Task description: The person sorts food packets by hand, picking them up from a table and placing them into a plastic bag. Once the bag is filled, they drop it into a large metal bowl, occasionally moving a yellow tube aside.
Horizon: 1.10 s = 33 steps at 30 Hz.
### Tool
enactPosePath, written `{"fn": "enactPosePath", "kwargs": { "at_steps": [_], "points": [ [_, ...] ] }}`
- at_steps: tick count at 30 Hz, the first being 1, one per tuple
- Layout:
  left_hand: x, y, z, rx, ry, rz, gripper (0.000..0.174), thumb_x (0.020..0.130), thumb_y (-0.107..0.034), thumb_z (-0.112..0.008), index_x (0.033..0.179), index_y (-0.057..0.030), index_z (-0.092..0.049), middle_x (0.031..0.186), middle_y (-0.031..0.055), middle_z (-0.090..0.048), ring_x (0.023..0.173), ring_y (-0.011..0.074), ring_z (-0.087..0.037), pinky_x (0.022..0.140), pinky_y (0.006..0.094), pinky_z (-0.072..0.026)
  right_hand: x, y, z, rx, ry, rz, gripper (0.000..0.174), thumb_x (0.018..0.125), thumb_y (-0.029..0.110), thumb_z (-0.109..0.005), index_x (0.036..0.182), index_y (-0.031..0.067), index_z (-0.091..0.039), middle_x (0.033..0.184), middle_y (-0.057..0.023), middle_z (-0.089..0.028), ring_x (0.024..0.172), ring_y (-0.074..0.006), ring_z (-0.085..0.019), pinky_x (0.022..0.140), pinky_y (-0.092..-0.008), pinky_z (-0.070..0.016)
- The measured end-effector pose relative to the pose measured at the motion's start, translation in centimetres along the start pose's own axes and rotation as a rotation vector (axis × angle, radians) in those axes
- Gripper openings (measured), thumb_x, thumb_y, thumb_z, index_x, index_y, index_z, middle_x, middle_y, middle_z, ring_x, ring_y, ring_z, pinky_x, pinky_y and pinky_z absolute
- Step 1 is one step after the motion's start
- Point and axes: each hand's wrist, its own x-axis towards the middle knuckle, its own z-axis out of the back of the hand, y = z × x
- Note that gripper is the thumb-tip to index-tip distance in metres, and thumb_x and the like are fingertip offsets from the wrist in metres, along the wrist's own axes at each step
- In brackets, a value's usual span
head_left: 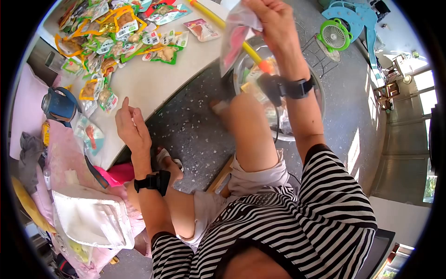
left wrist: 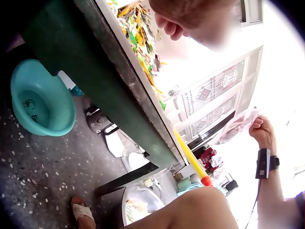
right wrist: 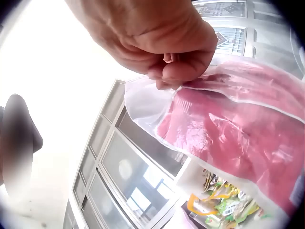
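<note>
My right hand is raised over the table's right edge and pinches the top of a clear plastic bag. Something pink fills much of the bag, as the right wrist view shows. In the head view the bag hangs blurred beside a yellow stick with an orange tip. My left hand hovers by the near table edge with its index finger extended, holding nothing. Close to it lie small snack packets and a clear bag with a red-and-white item.
Many colourful packets are heaped on the white table. Below its right side stands a metal basin holding packets. A blue mug-like container is at the left, a green fan behind, a teal tub underneath.
</note>
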Motion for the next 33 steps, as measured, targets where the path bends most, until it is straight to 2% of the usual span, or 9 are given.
{"fn": "enactPosePath", "kwargs": {
  "at_steps": [4,7,9,12,14,18,22,27,33],
  "points": [
    [-0.1,0.0,-0.2,0.003,0.010,-0.001,0.034,0.096,-0.015,-0.050,0.125,0.0030,-0.055,0.082,0.0079,-0.051,0.073,0.0193,-0.049,0.064,0.0312,-0.0407,1.8,3.8,8.0,-0.198,-0.136,0.127,0.023,0.095,0.020,-0.059,0.078,0.0046,-0.064,0.063,-0.0004,-0.061,0.045,-0.0070,-0.050,0.041,-0.0215,-0.0400],
    [0.1,-0.2,-0.2,0.019,0.024,0.013,0.033,0.094,-0.013,-0.052,0.122,0.0041,-0.054,0.080,0.0103,-0.053,0.073,0.0240,-0.051,0.066,0.0365,-0.0435,3.9,1.9,16.2,-0.206,-0.283,0.195,0.018,0.093,0.020,-0.062,0.093,0.0019,-0.066,0.075,-0.0022,-0.064,0.061,-0.0081,-0.058,0.053,-0.0220,-0.0496],
    [0.1,-0.1,-0.4,0.015,0.028,0.017,0.033,0.094,-0.013,-0.052,0.122,0.0040,-0.054,0.081,0.0105,-0.053,0.074,0.0242,-0.051,0.067,0.0365,-0.0437,2.8,-1.6,23.3,-0.243,-0.386,0.082,0.020,0.094,0.020,-0.060,0.098,0.0005,-0.063,0.079,-0.0042,-0.064,0.066,-0.0115,-0.061,0.060,-0.0239,-0.0542],
    [-0.1,0.0,-0.3,0.027,0.032,0.024,0.033,0.094,-0.013,-0.052,0.122,0.0039,-0.054,0.081,0.0109,-0.053,0.074,0.0246,-0.051,0.067,0.0367,-0.0438,-3.0,-8.5,29.5,-0.288,-0.744,-0.393,0.017,0.086,0.007,-0.056,0.097,-0.0047,-0.061,0.080,-0.0130,-0.066,0.062,-0.0201,-0.064,0.055,-0.0315,-0.0567],
    [-0.1,0.0,-0.3,0.031,0.032,0.026,0.033,0.094,-0.012,-0.053,0.122,0.0039,-0.054,0.082,0.0112,-0.053,0.074,0.0249,-0.051,0.066,0.0368,-0.0439,-7.9,-12.4,30.5,-0.352,-0.820,-0.418,0.020,0.085,0.008,-0.058,0.097,-0.0077,-0.062,0.077,-0.0153,-0.067,0.058,-0.0222,-0.064,0.053,-0.0316,-0.0557],
    [-0.4,0.3,-0.4,0.035,0.039,0.020,0.031,0.095,-0.014,-0.051,0.121,0.0034,-0.056,0.084,0.0097,-0.053,0.075,0.0219,-0.051,0.066,0.0334,-0.0433,-11.7,-12.9,26.7,-0.364,-0.823,-0.488,0.025,0.087,0.013,-0.060,0.102,-0.0069,-0.062,0.079,-0.0132,-0.068,0.061,-0.0191,-0.064,0.055,-0.0276,-0.0543],
    [-0.4,0.7,-0.5,0.053,0.044,0.011,0.030,0.095,-0.015,-0.052,0.119,0.0028,-0.058,0.084,0.0095,-0.053,0.075,0.0208,-0.052,0.066,0.0320,-0.0437,-8.2,-5.5,18.3,-0.287,-0.460,-0.274,0.022,0.093,0.015,-0.057,0.104,-0.0022,-0.063,0.085,-0.0099,-0.068,0.065,-0.0125,-0.063,0.058,-0.0248,-0.0540],
    [0.0,0.2,-0.1,0.120,-0.012,0.009,0.027,0.087,-0.010,-0.062,0.111,0.0004,-0.061,0.089,0.0143,-0.058,0.080,0.0280,-0.059,0.070,0.0372,-0.0480,-4.1,4.8,1.2,-0.076,0.069,0.032,0.024,0.098,0.016,-0.053,0.111,-0.0026,-0.062,0.084,-0.0077,-0.067,0.062,-0.0081,-0.057,0.056,-0.0211,-0.0496],
    [0.0,0.7,0.7,0.143,-0.010,0.058,0.028,0.080,-0.011,-0.067,0.106,-0.0016,-0.062,0.092,0.0143,-0.059,0.084,0.0329,-0.058,0.070,0.0409,-0.0488,-4.6,3.8,-13.8,0.208,0.443,-0.017,0.025,0.098,0.016,-0.053,0.110,-0.0041,-0.062,0.083,-0.0094,-0.066,0.059,-0.0087,-0.056,0.055,-0.0204,-0.0481]
  ]
}}
